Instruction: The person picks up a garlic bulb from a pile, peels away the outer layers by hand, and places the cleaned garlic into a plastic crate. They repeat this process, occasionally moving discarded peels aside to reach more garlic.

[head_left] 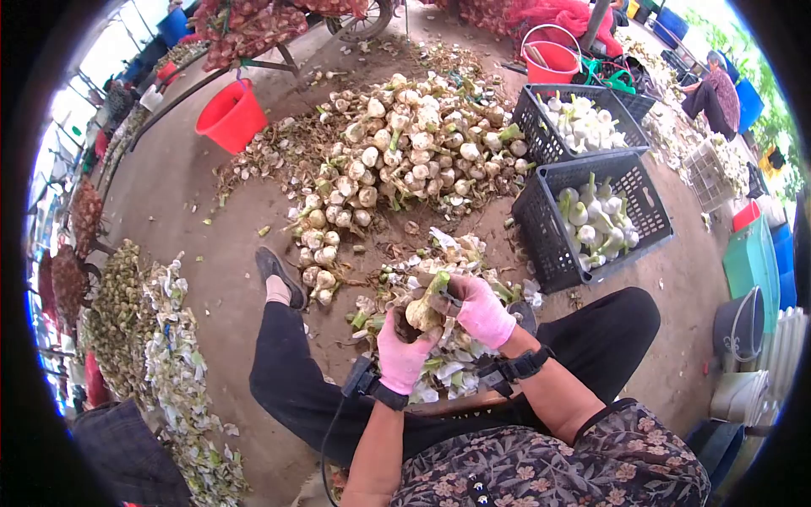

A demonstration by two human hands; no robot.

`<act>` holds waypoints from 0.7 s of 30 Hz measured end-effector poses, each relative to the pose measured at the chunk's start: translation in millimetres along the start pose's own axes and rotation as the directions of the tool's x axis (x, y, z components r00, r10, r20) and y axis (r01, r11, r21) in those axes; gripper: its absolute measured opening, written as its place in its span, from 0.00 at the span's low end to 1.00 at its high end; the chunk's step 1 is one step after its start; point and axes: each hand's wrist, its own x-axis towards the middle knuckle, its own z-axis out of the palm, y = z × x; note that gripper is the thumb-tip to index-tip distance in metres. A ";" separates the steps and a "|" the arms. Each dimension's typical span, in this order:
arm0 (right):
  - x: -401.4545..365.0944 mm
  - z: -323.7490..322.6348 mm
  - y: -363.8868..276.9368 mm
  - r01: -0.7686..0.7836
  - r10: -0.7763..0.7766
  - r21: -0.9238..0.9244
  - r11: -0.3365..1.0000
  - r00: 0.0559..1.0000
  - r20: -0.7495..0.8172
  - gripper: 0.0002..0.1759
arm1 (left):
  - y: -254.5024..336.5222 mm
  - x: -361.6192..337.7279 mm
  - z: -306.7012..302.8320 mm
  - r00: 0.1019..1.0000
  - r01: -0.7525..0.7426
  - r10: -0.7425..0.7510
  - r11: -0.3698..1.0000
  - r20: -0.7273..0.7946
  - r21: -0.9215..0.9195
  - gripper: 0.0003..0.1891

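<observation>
In front of me, a garlic bulb (421,316) with a thick green stalk is held up between both hands. My left hand (404,353), in a pink glove with dark fingertips, is closed around the bulb from below and the left. My right hand (483,314), gloved the same way, has its fingers closed about the stalk end; whether it also holds a tool is hidden. Beneath the hands lies a heap of pale peelings and cut stalks (452,372). Beyond it is a large pile of untrimmed garlic bulbs (414,148).
Two black crates, a near one (549,245) and a far one (528,127), hold cleaned white garlic to my right. Red buckets stand at the left (230,117) and far right (551,63). Peelings (173,338) line the left floor. Another person (716,95) sits at the far right.
</observation>
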 end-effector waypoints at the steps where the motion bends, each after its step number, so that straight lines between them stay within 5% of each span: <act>1: -2.7 -0.8 -5.4 0.003 -0.003 0.001 1.000 1.000 0.002 0.16 | 1.2 -1.4 0.3 1.000 0.010 -0.010 0.999 0.004 -0.035 0.23; 3: -7.1 -1.4 -17.1 -0.014 0.016 -0.317 0.948 1.000 0.002 0.16 | 0.5 -3.5 -1.4 1.000 0.010 -0.010 0.999 0.011 -0.034 0.23; 9: -4.3 -4.2 11.3 0.123 -0.203 -0.417 0.901 0.967 -0.153 0.17 | -16.0 -5.3 -10.8 0.999 0.031 -0.028 0.981 0.022 -0.191 0.24; 11: -4.5 -5.0 13.6 0.133 -0.213 -0.416 0.900 0.965 -0.154 0.15 | -13.3 -5.9 -8.1 0.950 0.305 -0.270 0.717 0.154 -0.626 0.24; 13: -6.5 -6.9 13.4 0.141 -0.224 -0.416 0.898 0.962 -0.157 0.14 | -5.6 -0.8 -10.8 0.924 0.380 -0.299 0.650 0.239 -0.658 0.27; 15: -9.5 -9.9 9.0 0.043 -0.059 -0.183 0.982 0.995 -0.083 0.12 | 8.1 3.5 -10.6 0.807 0.547 -0.558 0.582 0.193 -0.601 0.32; 16: -10.9 -11.8 7.2 0.040 -0.056 -0.184 0.982 0.995 -0.082 0.12 | -57.2 4.7 -31.4 0.973 0.224 -0.231 0.961 -0.025 -0.161 0.29; 17: -13.0 -13.2 6.2 -0.030 0.033 -0.147 0.989 0.999 0.022 0.12 | -52.4 5.8 -31.6 0.972 0.228 -0.235 0.960 -0.026 -0.162 0.29; 19: -13.3 -11.4 4.7 -0.099 0.114 -0.116 0.988 0.985 0.130 0.12 | -34.2 14.4 -29.3 0.840 0.358 -0.527 0.718 -0.130 -0.597 0.25; 20: -13.0 -8.1 5.2 -0.133 0.139 -0.059 0.989 0.982 0.126 0.12 | -63.0 15.1 -46.4 0.906 0.201 -0.363 0.822 -0.218 -0.533 0.23; 21: -14.3 -5.6 7.4 -0.168 0.166 -0.001 0.986 0.978 0.123 0.12 | -44.8 13.0 -38.3 0.905 0.204 -0.365 0.822 -0.218 -0.531 0.23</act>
